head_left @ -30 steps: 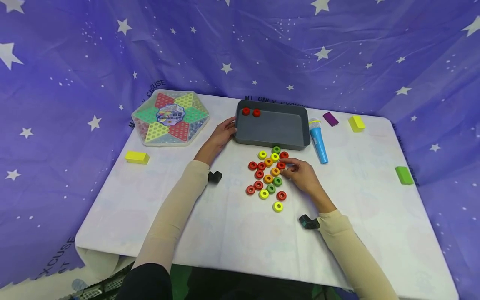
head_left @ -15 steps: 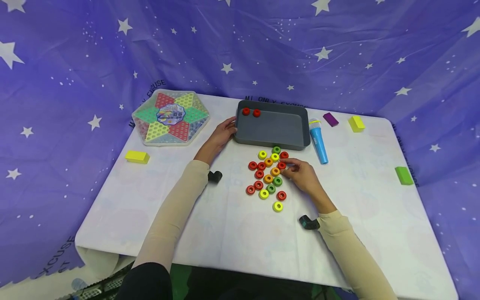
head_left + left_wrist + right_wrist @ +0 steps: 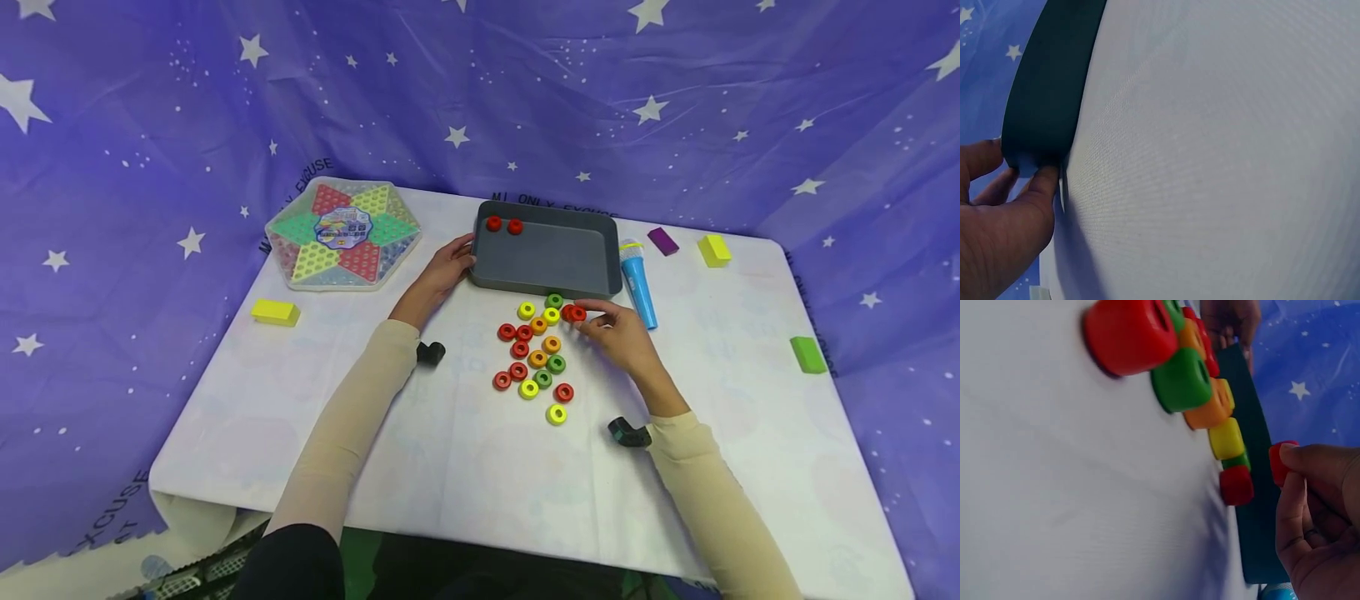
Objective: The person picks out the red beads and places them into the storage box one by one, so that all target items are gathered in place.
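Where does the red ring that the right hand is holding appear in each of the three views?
Head view: the red ring is at centre, pinched by the right hand, just in front of the grey tray.
Left wrist view: not in it; only the left hand on the tray's corner.
Right wrist view: at the right edge, in the fingertips.
Shared landmark: the grey tray, in all three views.

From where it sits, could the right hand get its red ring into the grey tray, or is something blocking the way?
Probably yes. The right hand pinches a red ring just short of the grey tray's near wall, with only the green ring off to one side. The blue microphone lies clear on the other side.
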Available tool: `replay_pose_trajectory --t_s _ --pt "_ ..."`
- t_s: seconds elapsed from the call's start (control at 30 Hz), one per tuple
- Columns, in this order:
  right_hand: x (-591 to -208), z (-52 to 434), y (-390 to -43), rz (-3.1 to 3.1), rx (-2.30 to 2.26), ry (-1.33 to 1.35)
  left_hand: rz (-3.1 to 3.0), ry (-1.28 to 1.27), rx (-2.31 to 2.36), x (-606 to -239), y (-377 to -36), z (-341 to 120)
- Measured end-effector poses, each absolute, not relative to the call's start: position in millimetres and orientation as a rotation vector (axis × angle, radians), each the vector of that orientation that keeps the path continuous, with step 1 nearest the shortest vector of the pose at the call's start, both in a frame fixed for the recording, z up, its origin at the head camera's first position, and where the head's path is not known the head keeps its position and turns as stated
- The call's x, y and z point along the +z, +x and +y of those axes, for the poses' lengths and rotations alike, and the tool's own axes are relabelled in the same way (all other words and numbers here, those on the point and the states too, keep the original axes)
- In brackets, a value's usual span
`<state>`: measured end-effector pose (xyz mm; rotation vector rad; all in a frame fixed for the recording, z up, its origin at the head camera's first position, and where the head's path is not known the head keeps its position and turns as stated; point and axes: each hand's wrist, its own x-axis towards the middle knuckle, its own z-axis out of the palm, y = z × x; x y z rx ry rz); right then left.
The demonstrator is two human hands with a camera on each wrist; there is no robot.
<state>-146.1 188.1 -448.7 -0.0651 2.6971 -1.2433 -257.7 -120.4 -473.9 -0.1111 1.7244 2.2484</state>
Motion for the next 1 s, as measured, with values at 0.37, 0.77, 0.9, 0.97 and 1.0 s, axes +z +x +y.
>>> replay_pose_trajectory --t_s 0.37,0.77,0.9,0.97,1.0 --pt "-428.6 189.2 -173.5 2.723 -1.259 0.006 1.728 -0.123 2.228 -475.7 -259.9 -122.0" --pt "-416.8 180.8 -216.8 2.700 -1.338 -0.012 1.747 -0.121 2.230 -477.3 -259.0 -123.3" --pt "-416.3 175.9 -230.3 2.698 -1.344 -0.019 1.749 -0.126 2.233 -477.1 -259.5 -122.6" --pt "-416.6 173.5 -237.0 2.697 -1.334 -0.020 1.756 -0.131 2.227 -477.5 -259.7 -122.1" --pt "-416.7 172.2 -240.2 2.695 -1.331 -0.016 1.759 -0.129 2.225 -478.0 -259.5 -122.0"
